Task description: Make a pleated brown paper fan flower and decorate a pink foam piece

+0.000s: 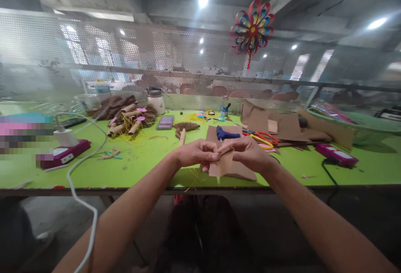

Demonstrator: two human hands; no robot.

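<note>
Brown paper (222,166) is hanging between both hands, above the near part of the green table (150,168); its top edge is showing a narrow fold or roll, cannot tell which. Left hand (199,152) is pinching it between thumb and fingers; right hand (249,152) is pinching the top right, fingertips close to the left's. Beneath, brown card (242,172) is lying flat, a blue glue gun (230,134) resting just beyond the hands. Scissors (266,141), red and yellow at the handles, are lying right of the gun. Beyond the left hand, a pleated fan (189,127) is lying; farther left, paper rolls (118,129) are sitting piled near a bottle (156,101).
</note>
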